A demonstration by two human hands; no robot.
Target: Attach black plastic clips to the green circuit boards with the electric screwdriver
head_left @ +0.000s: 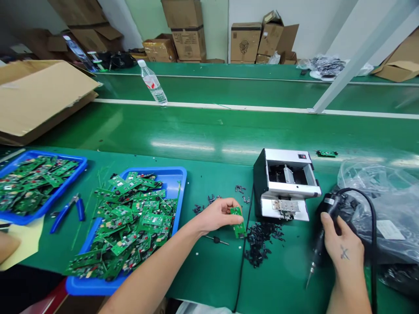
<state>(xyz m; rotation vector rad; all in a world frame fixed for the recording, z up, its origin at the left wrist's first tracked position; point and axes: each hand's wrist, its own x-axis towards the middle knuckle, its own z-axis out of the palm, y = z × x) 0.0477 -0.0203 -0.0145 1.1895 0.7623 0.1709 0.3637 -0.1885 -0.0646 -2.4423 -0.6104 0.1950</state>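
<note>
Between the thumb and fingers of my left hand (pixel 224 213) is a small green circuit board (pixel 239 227), held just above the mat. My right hand (pixel 343 244) is wrapped round a black electric screwdriver (pixel 319 248), its bit pointing down toward the mat and its cord looping over my wrist. A heap of small black plastic parts (pixel 260 242) lies between my hands. Behind the heap stands a silver and black machine (pixel 288 183). To the left of my forearm, a blue tray (pixel 182 187) is piled with circuit boards (pixel 157 220).
A second blue tray (pixel 84 163) of boards and blue-handled cutters (pixel 67 213) lie at left, near another person's arm (pixel 6 246). A clear plastic bag (pixel 382 205) sits at right. Behind are a water bottle (pixel 153 83), a cardboard box (pixel 46 96) and a slanting metal post (pixel 356 61).
</note>
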